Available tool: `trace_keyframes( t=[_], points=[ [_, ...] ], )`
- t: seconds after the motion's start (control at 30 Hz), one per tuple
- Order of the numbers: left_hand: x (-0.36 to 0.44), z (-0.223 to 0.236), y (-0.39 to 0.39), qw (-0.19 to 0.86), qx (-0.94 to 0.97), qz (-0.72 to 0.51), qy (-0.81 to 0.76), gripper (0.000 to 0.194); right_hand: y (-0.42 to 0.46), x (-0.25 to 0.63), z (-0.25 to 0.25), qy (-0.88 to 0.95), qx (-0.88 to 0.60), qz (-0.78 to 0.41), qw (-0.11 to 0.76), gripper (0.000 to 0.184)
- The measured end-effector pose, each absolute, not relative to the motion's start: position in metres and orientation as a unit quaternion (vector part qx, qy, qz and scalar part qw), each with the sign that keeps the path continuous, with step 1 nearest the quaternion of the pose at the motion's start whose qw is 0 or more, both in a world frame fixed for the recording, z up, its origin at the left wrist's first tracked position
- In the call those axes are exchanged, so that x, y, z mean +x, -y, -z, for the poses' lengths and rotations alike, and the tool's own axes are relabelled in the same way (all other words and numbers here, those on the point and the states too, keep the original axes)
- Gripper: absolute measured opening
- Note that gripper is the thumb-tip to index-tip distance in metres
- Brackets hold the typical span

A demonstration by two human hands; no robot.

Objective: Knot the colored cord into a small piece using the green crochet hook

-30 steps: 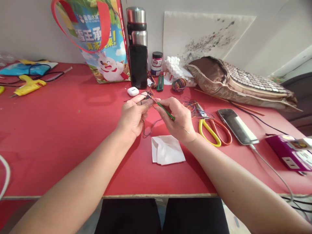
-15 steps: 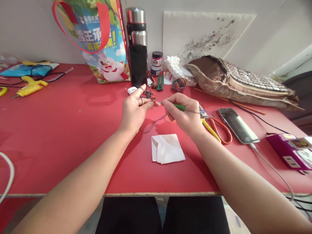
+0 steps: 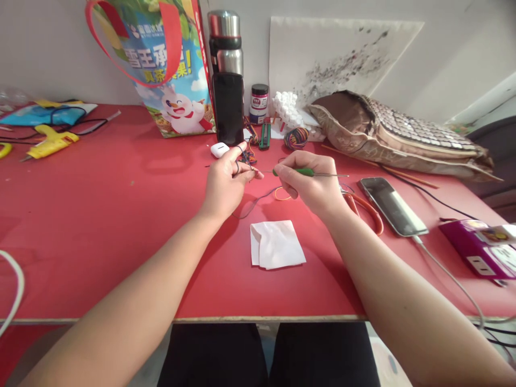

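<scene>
My left hand (image 3: 223, 188) pinches a small bit of dark multicoloured yarn (image 3: 237, 167) between thumb and fingertips, with a strand looped over its fingers. In my right hand (image 3: 316, 180) is a crochet hook (image 3: 305, 172) with a green grip, held like a pen. Its thin metal tip points left at the pinched yarn; whether it passes through a loop is too small to tell. A loose tail of yarn (image 3: 255, 206) curves over the table below. Behind the hands lies a ball of striped yarn (image 3: 296, 138).
A folded white tissue (image 3: 278, 245) lies near my forearms on the red table (image 3: 121, 231). Red-handled pliers or scissors (image 3: 373, 212), partly hidden, and a phone (image 3: 393, 207) are at right. A propped phone (image 3: 228, 110), a flask (image 3: 226, 32) and a bag (image 3: 181, 107) stand behind.
My right hand has shifted slightly right with the crochet hook, opening the gap to my left hand and covering more of the tool's handles. The left hand has barely moved.
</scene>
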State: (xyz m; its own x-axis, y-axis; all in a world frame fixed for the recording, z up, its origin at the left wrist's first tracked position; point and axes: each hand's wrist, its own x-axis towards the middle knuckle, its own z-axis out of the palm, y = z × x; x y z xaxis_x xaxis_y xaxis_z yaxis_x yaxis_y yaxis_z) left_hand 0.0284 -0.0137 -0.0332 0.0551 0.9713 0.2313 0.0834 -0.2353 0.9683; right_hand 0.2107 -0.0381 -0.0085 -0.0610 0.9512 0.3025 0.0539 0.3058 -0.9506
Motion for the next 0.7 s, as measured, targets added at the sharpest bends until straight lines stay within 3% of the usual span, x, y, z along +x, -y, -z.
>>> trace_keyframes(
  t=[0.2,0.7],
  points=[
    [0.027,0.032,0.016,0.396,0.640,-0.492,-0.437,0.065,0.034,0.216,0.007,0.590,-0.417,-0.444,0.531,0.020],
    [0.030,0.028,0.019,0.453,0.607,-0.510,-0.407,0.060,0.027,0.223,0.012,0.555,-0.403,-0.510,0.520,0.023]
  ],
)
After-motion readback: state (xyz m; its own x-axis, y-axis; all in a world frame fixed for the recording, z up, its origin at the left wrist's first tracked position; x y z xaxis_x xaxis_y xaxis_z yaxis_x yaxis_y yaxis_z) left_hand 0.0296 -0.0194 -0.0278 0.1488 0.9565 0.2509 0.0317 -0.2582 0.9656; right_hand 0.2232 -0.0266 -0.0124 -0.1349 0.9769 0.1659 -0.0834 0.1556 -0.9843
